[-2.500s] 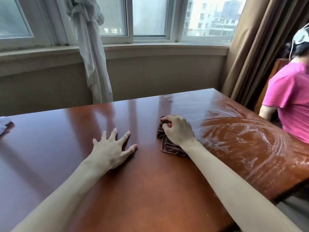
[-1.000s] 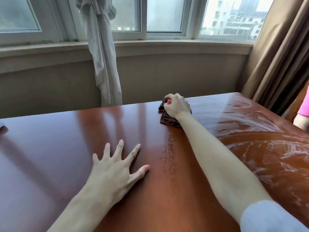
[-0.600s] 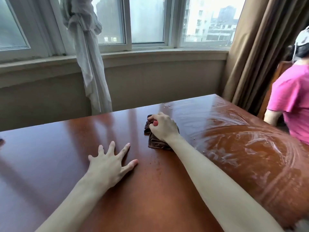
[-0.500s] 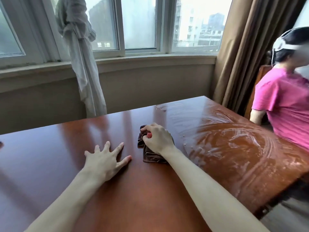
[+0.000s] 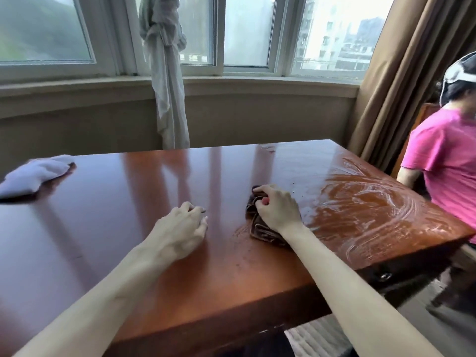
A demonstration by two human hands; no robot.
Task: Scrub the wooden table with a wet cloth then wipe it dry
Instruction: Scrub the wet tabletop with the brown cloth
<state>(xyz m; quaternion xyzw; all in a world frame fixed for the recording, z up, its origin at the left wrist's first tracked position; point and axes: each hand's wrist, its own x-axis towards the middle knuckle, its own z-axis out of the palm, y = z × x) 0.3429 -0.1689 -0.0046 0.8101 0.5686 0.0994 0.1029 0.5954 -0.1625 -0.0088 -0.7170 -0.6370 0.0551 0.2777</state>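
Over at the left edge of the frame, a white cloth is lying crumpled on the wooden table, well apart from both hands. Above it, across the upper left, window panes are showing a grey, hazy view, and a knotted white curtain is hanging down in the upper middle, ending just behind the table's far edge.

Near the middle of the frame, the left hand is resting on the tabletop with its fingers drawn together and bent, the fingertips touching the wood and holding nothing. This part of the surface is looking glossy, reflecting the window frames.

Just right of centre, the right hand is gripping a dark brown cloth, its fingers curling over the bunched fabric and pressing it onto the table. The cloth is sitting at the left border of a wide wet patch, where pale swirling streaks are spreading toward the table's right corner.

At the upper right, brown drapes are hanging beside the window. At the right edge of the frame, another person in a pink shirt is sitting close to the table's right side, with something pale strapped over the head.
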